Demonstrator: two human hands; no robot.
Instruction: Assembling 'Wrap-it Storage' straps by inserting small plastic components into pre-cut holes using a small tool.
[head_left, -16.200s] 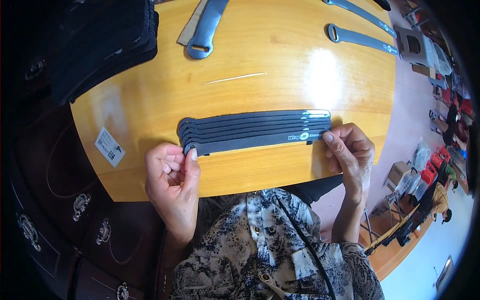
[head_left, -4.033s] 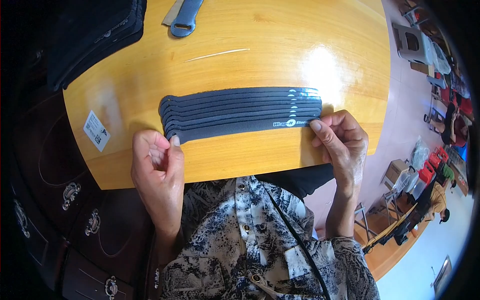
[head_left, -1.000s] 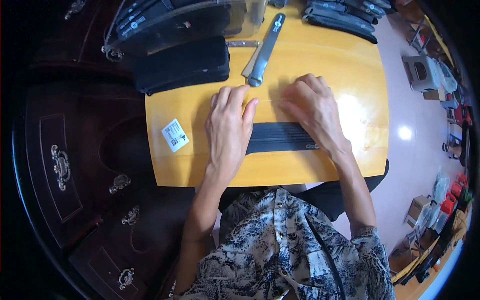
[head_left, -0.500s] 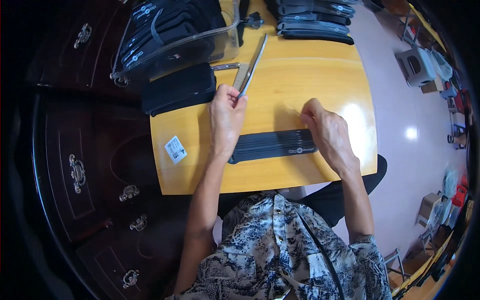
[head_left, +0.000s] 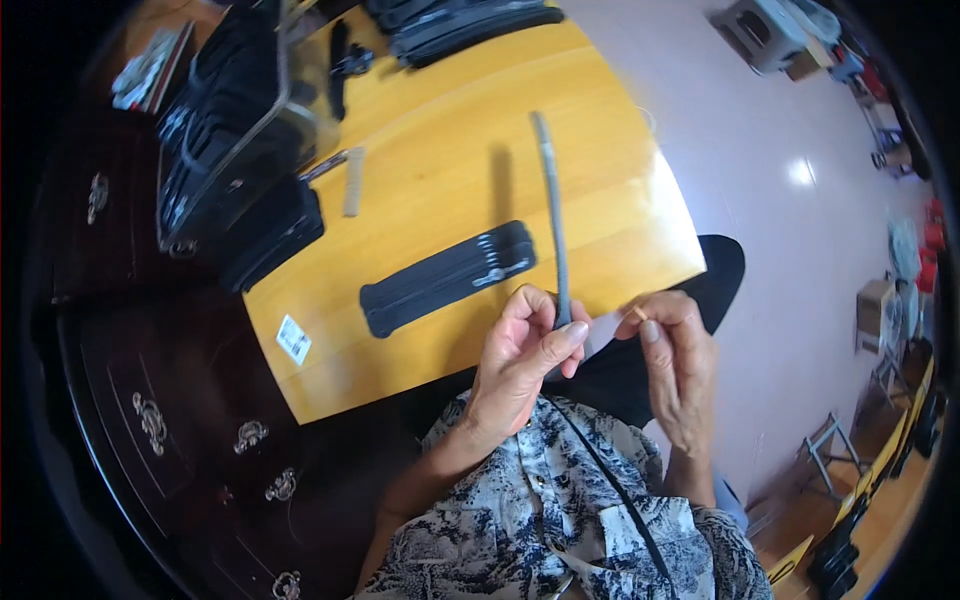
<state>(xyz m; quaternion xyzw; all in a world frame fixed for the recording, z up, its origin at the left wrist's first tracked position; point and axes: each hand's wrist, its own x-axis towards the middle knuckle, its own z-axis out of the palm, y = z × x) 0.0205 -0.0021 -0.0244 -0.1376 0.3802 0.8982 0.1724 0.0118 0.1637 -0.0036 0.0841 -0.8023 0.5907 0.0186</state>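
On the table before me, white lettering stands near the right end of a row of overlapping dark straps, on the strap nearest me, with a line of small pale marks on those behind it. A white label with dark print lies near the table's left edge. Pale print also shows on straps in the clear box. It's all too blurred for me to read.

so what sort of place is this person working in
Perhaps a small workshop: dark fabric straps laid together on a yellow wooden table, a clear plastic bin holding similar ones, and a grey plastic stool beyond.
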